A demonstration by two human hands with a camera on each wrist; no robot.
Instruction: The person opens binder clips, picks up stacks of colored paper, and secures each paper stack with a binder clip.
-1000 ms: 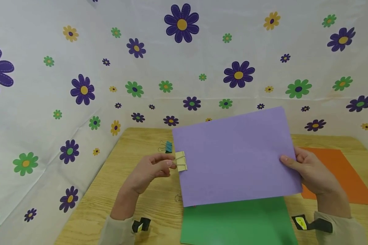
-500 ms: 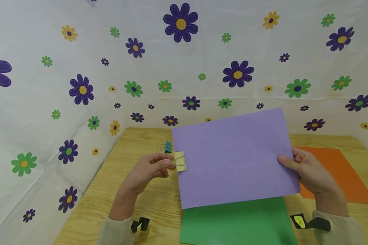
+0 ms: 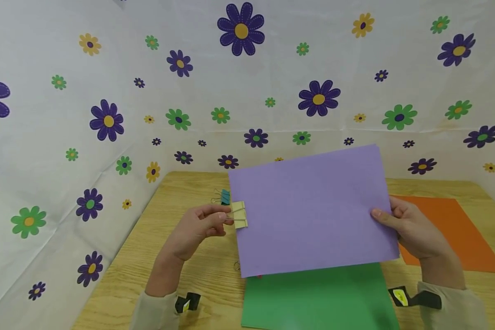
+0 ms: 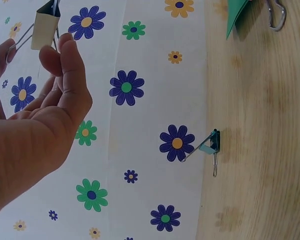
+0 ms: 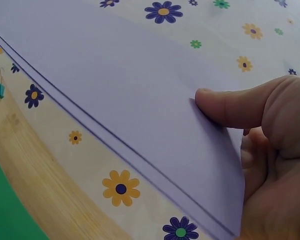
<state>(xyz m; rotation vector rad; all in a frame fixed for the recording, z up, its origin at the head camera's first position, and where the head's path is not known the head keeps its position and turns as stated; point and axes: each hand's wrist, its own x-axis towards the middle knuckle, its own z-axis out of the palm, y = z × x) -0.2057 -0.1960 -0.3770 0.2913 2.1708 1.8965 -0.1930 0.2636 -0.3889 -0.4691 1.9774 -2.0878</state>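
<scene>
Now: L hand [image 3: 199, 229] fingers part-curled, pinching yellow clip [image 3: 240, 214] by wire handles | clip over purple paper [image 3: 313, 211] L edge | R hand [image 3: 414, 231] gripping R edge, thumb on front | purple paper held tilted abv green paper [image 3: 319, 298] + tabletop [image 3: 216, 293]

The head view looks forward and down across the desk [image 3: 181, 183], wide enough for its far edge, the flowered cloth [image 3: 268, 64] behind, the left grip [image 3: 198, 229] and the right grip [image 3: 416, 231]. The left wrist view sits close to the left grip, turned so the desk runs upright along the right; it shares the pale yellow binder clip [image 3: 239, 214] with the head view. The right wrist view looks closely across the lavender paper [image 3: 309, 215]. All three catch the teal binder clip [image 3: 225, 197].
</scene>
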